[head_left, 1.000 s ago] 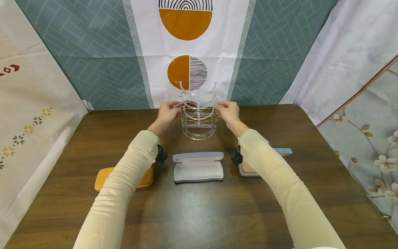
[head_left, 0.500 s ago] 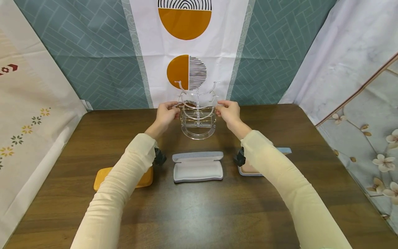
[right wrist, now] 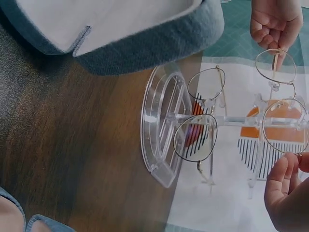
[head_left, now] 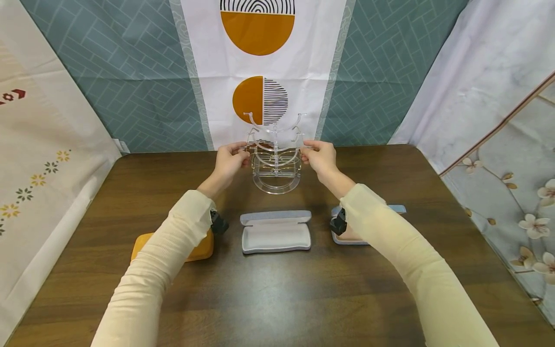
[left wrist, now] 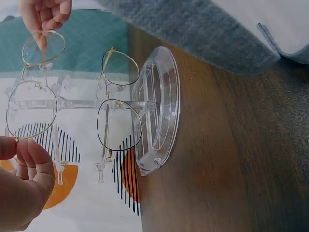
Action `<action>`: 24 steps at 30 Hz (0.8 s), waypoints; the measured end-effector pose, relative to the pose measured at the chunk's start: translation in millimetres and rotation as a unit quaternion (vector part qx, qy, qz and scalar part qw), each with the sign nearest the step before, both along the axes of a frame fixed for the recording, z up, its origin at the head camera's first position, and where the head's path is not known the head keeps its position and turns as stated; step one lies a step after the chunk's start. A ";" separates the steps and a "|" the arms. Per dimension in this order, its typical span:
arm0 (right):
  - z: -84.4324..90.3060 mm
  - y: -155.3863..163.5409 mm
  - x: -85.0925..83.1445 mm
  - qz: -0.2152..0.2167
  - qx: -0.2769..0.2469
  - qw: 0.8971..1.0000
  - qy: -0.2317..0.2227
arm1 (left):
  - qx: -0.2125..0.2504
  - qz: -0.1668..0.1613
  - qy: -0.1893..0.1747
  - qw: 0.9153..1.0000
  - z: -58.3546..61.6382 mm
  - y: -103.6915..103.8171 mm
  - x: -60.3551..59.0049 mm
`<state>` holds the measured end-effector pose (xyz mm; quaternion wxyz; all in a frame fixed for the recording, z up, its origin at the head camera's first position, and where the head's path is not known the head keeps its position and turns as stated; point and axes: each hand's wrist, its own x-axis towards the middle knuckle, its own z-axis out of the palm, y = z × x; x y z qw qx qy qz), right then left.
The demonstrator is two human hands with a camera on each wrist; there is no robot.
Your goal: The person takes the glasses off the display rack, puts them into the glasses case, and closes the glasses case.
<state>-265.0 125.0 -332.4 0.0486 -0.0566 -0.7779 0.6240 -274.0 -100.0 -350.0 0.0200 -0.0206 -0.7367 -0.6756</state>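
A clear acrylic eyeglass stand [head_left: 276, 189] stands at the table's far side. My left hand [head_left: 229, 161] and my right hand [head_left: 320, 156] are on either side of it. Between them, thin gold-rimmed eyeglasses [left wrist: 32, 109] are at an upper level of the stand; each hand pinches one side near a hinge. Whether they touch the stand's arm is unclear. Lower down, a second pair with dark and gold rims [right wrist: 195, 137] sits on the stand. Both wrist views show my left hand [left wrist: 26, 186] and right hand [right wrist: 287, 193] close to the upper pair.
An open grey glasses case [head_left: 276, 239] lies mid-table. To its left is an orange case [head_left: 201, 248], partly under my left forearm. A blue case with a pinkish inside [head_left: 351, 235] stands open at right, partly behind my right sleeve. Patterned cloth [head_left: 151, 86] hangs behind the table.
Both wrists and forearms have swung slightly outward. The fingers stay at the sides of the upper eyeglasses, with the left hand edging a little left. Stand and cases keep their places.
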 end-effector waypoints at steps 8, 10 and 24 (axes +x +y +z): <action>-0.3 3.8 5.7 0.014 0.009 1.000 0.008 | 0.014 -0.006 0.012 1.000 1.4 0.0 9.3; -0.2 5.4 7.9 0.018 0.008 1.000 0.012 | 0.014 -0.006 0.016 1.000 0.8 0.4 11.8; 3.7 8.9 22.4 0.036 0.020 0.999 0.025 | 0.018 -0.010 0.028 0.999 2.8 -1.9 26.2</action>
